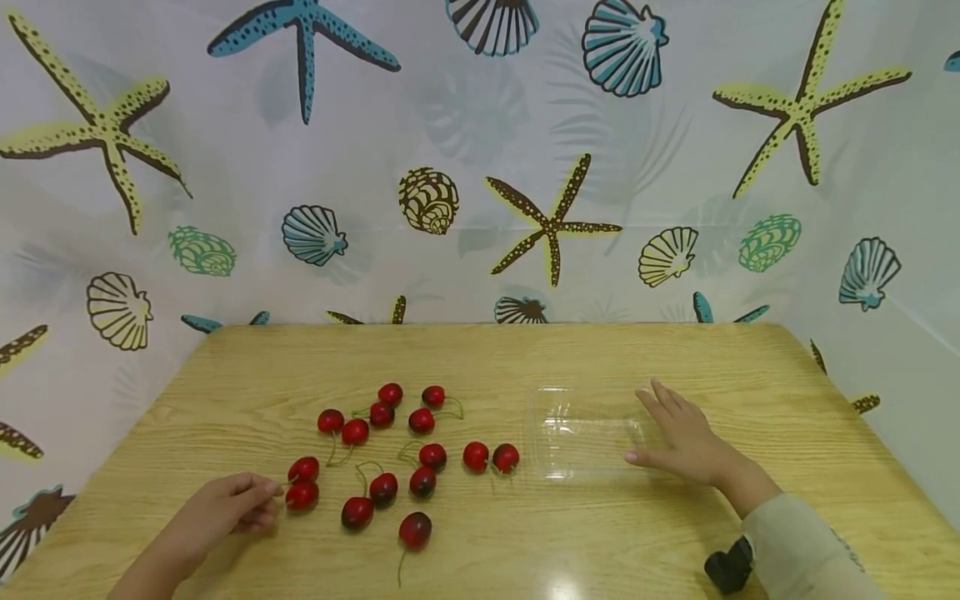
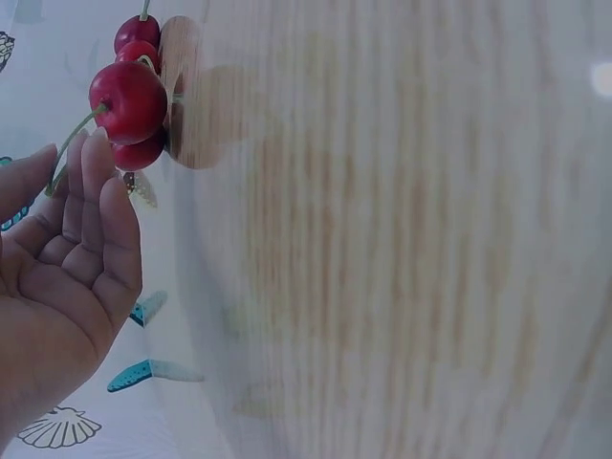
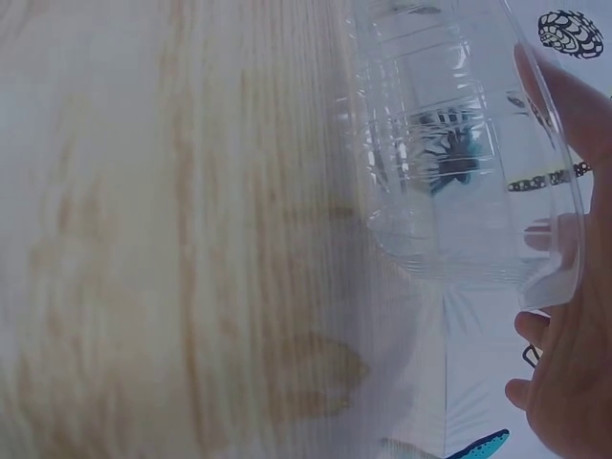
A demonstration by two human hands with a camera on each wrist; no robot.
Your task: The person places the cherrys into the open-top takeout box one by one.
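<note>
At the left, my left hand point(image 1: 228, 508) pinches the stem of a pair of red cherries point(image 1: 302, 496) between thumb and fingertips. In the left wrist view the thin green stem point(image 2: 72, 143) runs from the near cherry point(image 2: 130, 103) to the thumb. More red cherries with dark patches, such as one pair point(image 1: 358, 512), lie spread over the left and middle of the table. A clear plastic container point(image 1: 551, 433) stands right of them. My right hand point(image 1: 686, 442) is at its right end, thumb and fingers spread along the rim point(image 3: 574, 191).
The wooden table point(image 1: 600, 533) runs back to a white cloth point(image 1: 480, 275) printed with shells and starfish. A small black object point(image 1: 729, 567) shows beside the right sleeve point(image 1: 802, 542). One single cherry point(image 1: 415, 531) lies nearest the front.
</note>
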